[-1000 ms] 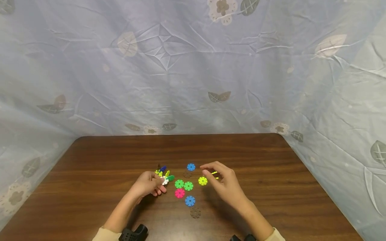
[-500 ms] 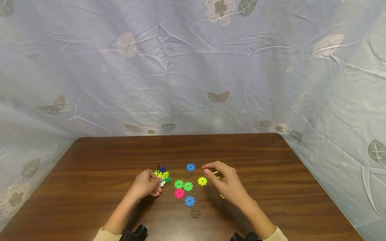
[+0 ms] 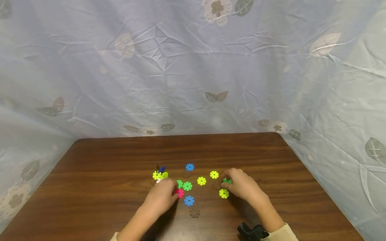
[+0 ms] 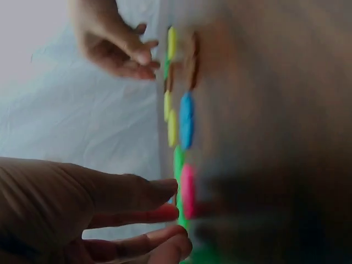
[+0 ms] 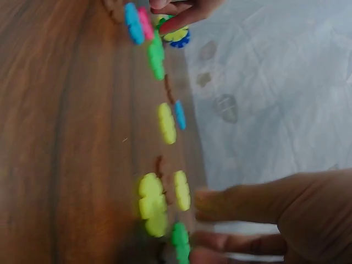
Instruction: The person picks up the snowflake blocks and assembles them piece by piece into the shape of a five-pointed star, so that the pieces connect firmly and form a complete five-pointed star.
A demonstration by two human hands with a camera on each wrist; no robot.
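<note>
My left hand point(image 3: 161, 197) reaches over the pink notched disc point(image 3: 181, 193), beside a pair of green notched discs point(image 3: 187, 186). In the left wrist view its fingers stretch toward the pink and green discs, with nothing seen gripped. Just behind this hand sits a cluster of joined discs point(image 3: 156, 175) in yellow, blue, white and brown, partly hidden by the hand. On the right, my right hand point(image 3: 241, 185) hovers at another green notched disc point(image 3: 227, 180), partly covered by the fingers. In the right wrist view the thumb and fingers stay apart from each other.
Yellow notched discs point(image 3: 201, 181), blue ones point(image 3: 189, 201) and dark brown ones point(image 3: 194, 212) lie flat between the hands. Brown discs blend into the wooden table point(image 3: 120, 150). A patterned cloth point(image 3: 187, 83) hangs behind and at the sides.
The left hand has let go of the joined cluster, which now rests on the table, and has moved right to the pink and green discs. The right hand has lowered toward the right-hand discs.
</note>
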